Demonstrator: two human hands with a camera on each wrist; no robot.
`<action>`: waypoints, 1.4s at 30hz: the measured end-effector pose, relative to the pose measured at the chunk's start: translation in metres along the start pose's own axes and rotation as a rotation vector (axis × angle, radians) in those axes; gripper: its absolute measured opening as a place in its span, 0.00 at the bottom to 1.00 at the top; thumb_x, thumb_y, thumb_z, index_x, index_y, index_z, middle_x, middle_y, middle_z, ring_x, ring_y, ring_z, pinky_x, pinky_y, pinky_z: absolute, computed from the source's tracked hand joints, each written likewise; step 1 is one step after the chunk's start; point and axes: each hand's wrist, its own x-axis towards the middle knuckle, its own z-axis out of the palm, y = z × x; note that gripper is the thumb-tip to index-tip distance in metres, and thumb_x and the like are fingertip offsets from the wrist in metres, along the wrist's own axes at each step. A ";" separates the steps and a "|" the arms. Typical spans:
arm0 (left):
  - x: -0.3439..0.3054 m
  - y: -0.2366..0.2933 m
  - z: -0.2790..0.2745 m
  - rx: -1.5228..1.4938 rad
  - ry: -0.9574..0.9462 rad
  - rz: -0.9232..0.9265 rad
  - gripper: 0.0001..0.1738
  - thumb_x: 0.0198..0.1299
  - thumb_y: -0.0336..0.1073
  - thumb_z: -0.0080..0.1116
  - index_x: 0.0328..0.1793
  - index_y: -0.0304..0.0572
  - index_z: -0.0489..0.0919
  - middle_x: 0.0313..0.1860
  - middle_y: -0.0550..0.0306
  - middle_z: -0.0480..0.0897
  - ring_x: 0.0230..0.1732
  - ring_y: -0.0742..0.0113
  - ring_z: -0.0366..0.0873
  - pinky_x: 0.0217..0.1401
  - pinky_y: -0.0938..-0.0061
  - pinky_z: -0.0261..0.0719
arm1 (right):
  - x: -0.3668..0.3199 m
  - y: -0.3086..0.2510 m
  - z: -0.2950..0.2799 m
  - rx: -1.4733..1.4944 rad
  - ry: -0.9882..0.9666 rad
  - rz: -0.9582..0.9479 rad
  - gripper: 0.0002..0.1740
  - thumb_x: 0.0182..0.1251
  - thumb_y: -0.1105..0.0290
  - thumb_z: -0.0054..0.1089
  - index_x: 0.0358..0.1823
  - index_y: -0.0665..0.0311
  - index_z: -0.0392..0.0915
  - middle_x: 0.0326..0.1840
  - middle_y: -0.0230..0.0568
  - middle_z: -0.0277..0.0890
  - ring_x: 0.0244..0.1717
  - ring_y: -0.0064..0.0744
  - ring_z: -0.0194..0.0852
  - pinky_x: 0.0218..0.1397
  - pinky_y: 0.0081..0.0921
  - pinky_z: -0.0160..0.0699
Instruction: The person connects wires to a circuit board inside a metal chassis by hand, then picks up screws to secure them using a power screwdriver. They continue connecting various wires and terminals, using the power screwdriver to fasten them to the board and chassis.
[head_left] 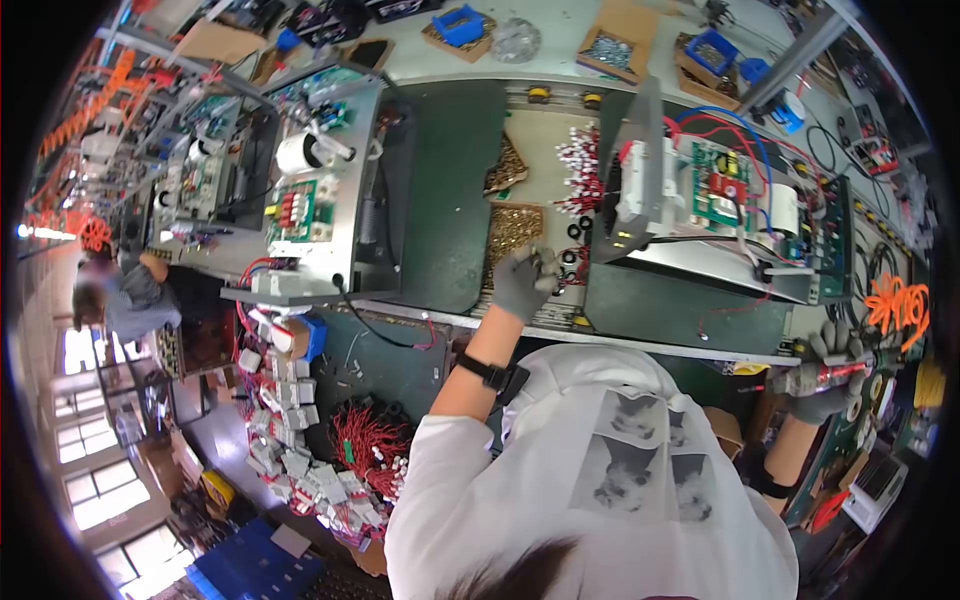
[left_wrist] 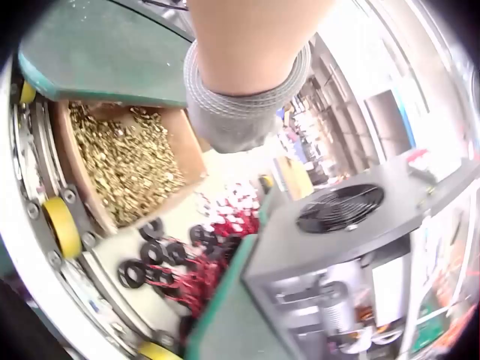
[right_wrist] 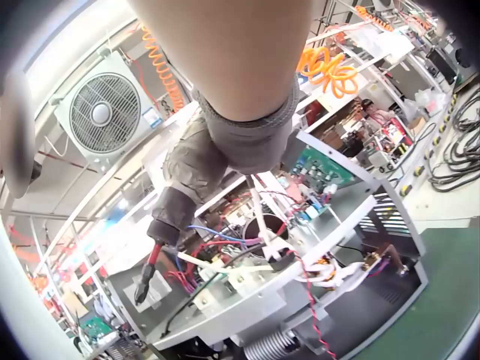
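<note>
In the head view, the left hand (head_left: 522,283) is reached over the counter's (head_left: 545,150) near edge, at the box of brass parts (head_left: 512,232) in mid-counter. Its fingers are bunched, but whether a part is pinched cannot be told. The right hand (head_left: 835,378) is held off the near right corner, fingers wrapped round a driver (head_left: 812,380).

In the left wrist view, the box is seen well filled, with black rings (left_wrist: 150,251) just beside it (the fingers are hidden here).

In the right wrist view, the driver is gripped with its tip well apart from the open chassis (right_wrist: 300,262). The work is judged early – parts are being fetched and no fastening is begun.
</note>
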 end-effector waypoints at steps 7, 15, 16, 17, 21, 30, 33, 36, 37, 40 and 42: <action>-0.044 -0.068 0.100 0.509 -0.360 -0.493 0.13 0.65 0.42 0.51 0.46 0.40 0.74 0.32 0.61 0.72 0.30 0.78 0.65 0.22 0.86 0.61 | 0.015 0.027 0.045 -0.097 0.248 -0.254 0.23 0.62 0.55 0.58 0.53 0.61 0.68 0.32 0.31 0.59 0.34 0.27 0.56 0.42 0.33 0.62; -0.054 -0.129 0.152 0.691 -0.375 -0.462 0.18 0.69 0.40 0.49 0.58 0.34 0.71 0.37 0.60 0.74 0.28 0.81 0.64 0.26 0.88 0.63 | 0.033 0.041 0.058 -0.059 0.111 -0.412 0.18 0.66 0.53 0.52 0.50 0.54 0.66 0.29 0.33 0.60 0.34 0.31 0.57 0.44 0.36 0.61; -0.053 -0.130 0.150 0.698 -0.374 -0.468 0.18 0.69 0.40 0.49 0.58 0.34 0.71 0.37 0.60 0.74 0.28 0.81 0.64 0.26 0.88 0.63 | 0.032 0.041 0.057 -0.068 0.099 -0.423 0.18 0.66 0.53 0.51 0.50 0.55 0.66 0.29 0.33 0.59 0.34 0.31 0.58 0.45 0.36 0.62; -0.052 -0.131 0.148 0.680 -0.398 -0.471 0.20 0.69 0.42 0.49 0.58 0.33 0.71 0.37 0.59 0.74 0.28 0.81 0.64 0.26 0.88 0.62 | 0.031 0.042 0.056 -0.077 0.086 -0.432 0.18 0.67 0.53 0.51 0.49 0.55 0.66 0.29 0.33 0.59 0.34 0.32 0.58 0.46 0.36 0.63; -0.052 -0.135 0.150 0.733 -0.403 -0.456 0.22 0.68 0.44 0.51 0.58 0.31 0.71 0.35 0.58 0.74 0.26 0.81 0.63 0.23 0.88 0.61 | 0.025 0.042 0.055 -0.090 0.148 -0.443 0.16 0.65 0.54 0.52 0.47 0.55 0.67 0.31 0.35 0.66 0.36 0.34 0.66 0.47 0.39 0.68; -0.053 -0.149 0.156 0.797 -0.321 -0.364 0.20 0.68 0.44 0.52 0.53 0.31 0.75 0.31 0.59 0.76 0.23 0.80 0.63 0.21 0.87 0.59 | 0.018 0.039 0.060 -0.199 0.145 -0.454 0.17 0.62 0.55 0.55 0.45 0.55 0.66 0.30 0.36 0.68 0.37 0.37 0.71 0.49 0.43 0.70; -0.053 -0.153 0.159 0.844 -0.265 -0.371 0.19 0.67 0.44 0.53 0.52 0.32 0.76 0.30 0.60 0.76 0.23 0.80 0.64 0.21 0.87 0.59 | 0.015 0.039 0.065 -0.219 0.171 -0.467 0.17 0.61 0.55 0.56 0.45 0.55 0.66 0.30 0.37 0.68 0.37 0.38 0.71 0.50 0.43 0.70; -0.056 -0.156 0.163 0.893 -0.318 -0.277 0.17 0.67 0.41 0.53 0.52 0.33 0.77 0.29 0.61 0.75 0.23 0.80 0.64 0.22 0.86 0.59 | 0.013 0.038 0.066 -0.209 0.199 -0.491 0.16 0.61 0.56 0.57 0.44 0.55 0.66 0.30 0.37 0.68 0.37 0.37 0.71 0.50 0.43 0.70; -0.056 -0.157 0.163 0.900 -0.371 -0.230 0.17 0.67 0.40 0.53 0.52 0.33 0.77 0.29 0.61 0.75 0.24 0.80 0.64 0.23 0.86 0.59 | 0.014 0.038 0.067 -0.201 0.221 -0.501 0.16 0.61 0.56 0.57 0.44 0.55 0.66 0.30 0.37 0.68 0.37 0.37 0.72 0.50 0.43 0.70; -0.052 -0.158 0.165 0.860 -0.449 -0.242 0.21 0.67 0.46 0.52 0.53 0.34 0.76 0.32 0.58 0.75 0.26 0.78 0.63 0.27 0.84 0.61 | 0.013 0.032 0.066 -0.174 0.204 -0.528 0.16 0.61 0.58 0.57 0.45 0.55 0.66 0.31 0.37 0.68 0.37 0.37 0.71 0.49 0.41 0.70; -0.035 -0.158 0.161 0.931 -0.302 -0.281 0.26 0.67 0.50 0.49 0.56 0.33 0.74 0.41 0.51 0.76 0.33 0.71 0.66 0.33 0.76 0.66 | 0.010 0.027 0.061 -0.172 0.175 -0.548 0.16 0.62 0.58 0.56 0.46 0.56 0.67 0.31 0.36 0.67 0.38 0.36 0.69 0.49 0.41 0.69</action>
